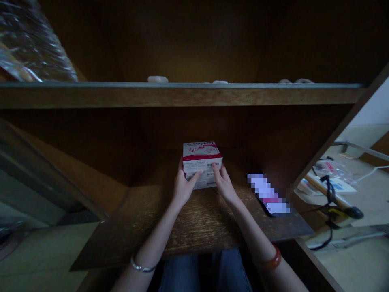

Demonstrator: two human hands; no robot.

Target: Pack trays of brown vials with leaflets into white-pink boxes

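Observation:
Both my hands hold a small stack of white cardboard boxes [202, 152] at the middle of the wooden board. Red pictures and dark print cover the top box, and barcodes run down the front of the stack. My left hand [182, 187] is closed on the left side, its thumb across the front. On the right side my right hand [225, 184] grips the stack, with its thumb near the top barcode. The rest of the fingers are partly hidden behind the boxes. Whether the stack touches the board [200, 227] I cannot tell.
A phone-like object [269, 194], blurred out, lies to the right. Above runs a shelf edge [194, 96] with small pale objects [157, 79] on it. Clear plastic wrap [33, 44] fills the upper left. Cables and a pole [330, 196] are at the right.

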